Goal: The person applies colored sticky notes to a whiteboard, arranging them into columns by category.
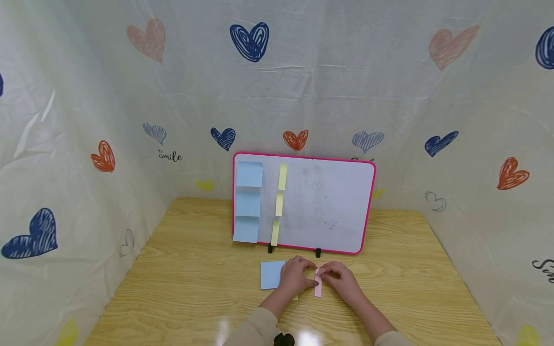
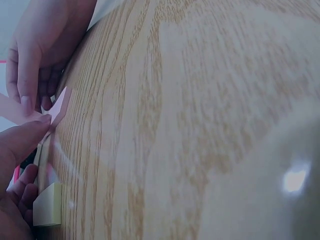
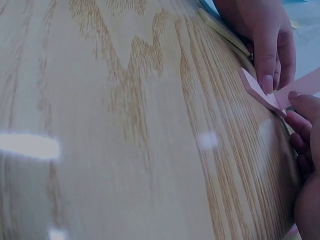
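A narrow pink sticky note pad (image 1: 318, 290) lies on the table between both hands. My left hand (image 1: 296, 278) holds the pad from its left side, thumb at its edge. From the right, my right hand (image 1: 343, 282) pinches the pad's top pink note (image 3: 302, 86), which is bent up from the rest of the pad. In the left wrist view the raised note (image 2: 12, 109) slants to the left beside the thumbs. A blue sticky note pad (image 1: 270, 276) lies left of my left hand, which partly covers it. Mostly hidden below that hand is a yellow pad (image 2: 48, 206).
A pink-framed whiteboard (image 1: 324, 202) leans at the back on black feet (image 1: 318, 253). Down its left side run three blue notes (image 1: 249, 174) and three narrow yellow notes (image 1: 283, 177). Behind the wooden table (image 1: 182, 288) hangs a heart-patterned curtain (image 1: 337, 96).
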Available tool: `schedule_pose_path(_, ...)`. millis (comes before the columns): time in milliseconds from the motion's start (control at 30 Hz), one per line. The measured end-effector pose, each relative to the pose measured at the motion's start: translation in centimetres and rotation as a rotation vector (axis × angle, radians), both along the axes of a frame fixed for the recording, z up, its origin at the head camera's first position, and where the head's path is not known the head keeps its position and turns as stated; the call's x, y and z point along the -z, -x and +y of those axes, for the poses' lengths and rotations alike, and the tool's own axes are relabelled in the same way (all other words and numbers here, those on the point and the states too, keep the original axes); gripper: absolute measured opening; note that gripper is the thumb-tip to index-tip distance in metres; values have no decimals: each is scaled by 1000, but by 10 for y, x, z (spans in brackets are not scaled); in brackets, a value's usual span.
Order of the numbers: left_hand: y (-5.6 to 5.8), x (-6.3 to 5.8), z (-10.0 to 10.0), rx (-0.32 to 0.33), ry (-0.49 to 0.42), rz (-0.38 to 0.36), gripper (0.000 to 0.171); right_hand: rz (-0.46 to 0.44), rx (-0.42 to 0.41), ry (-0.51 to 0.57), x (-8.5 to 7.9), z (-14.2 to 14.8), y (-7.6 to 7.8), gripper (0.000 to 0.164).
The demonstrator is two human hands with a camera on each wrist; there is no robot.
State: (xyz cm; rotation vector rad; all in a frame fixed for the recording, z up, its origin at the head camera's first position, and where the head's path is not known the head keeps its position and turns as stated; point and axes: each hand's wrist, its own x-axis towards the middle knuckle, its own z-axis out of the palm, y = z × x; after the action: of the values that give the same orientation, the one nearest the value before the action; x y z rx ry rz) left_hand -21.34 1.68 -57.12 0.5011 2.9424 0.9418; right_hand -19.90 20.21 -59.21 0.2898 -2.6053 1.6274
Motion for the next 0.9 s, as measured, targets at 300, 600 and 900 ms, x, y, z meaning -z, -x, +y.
schedule_pose_path(300, -1, -1, 0, -8, -8, -2, 37, -83, 62, 47, -2, -3, -3, 5)
schedule_pose_path(600, -1, -1, 1, -9, -11, 8, 37, -133, 93, 90, -3, -4, -3, 8)
schedule_pose_path(900, 0, 2, 1, -14, -10, -5, 37, -121, 120, 113, 0, -4, -2, 5)
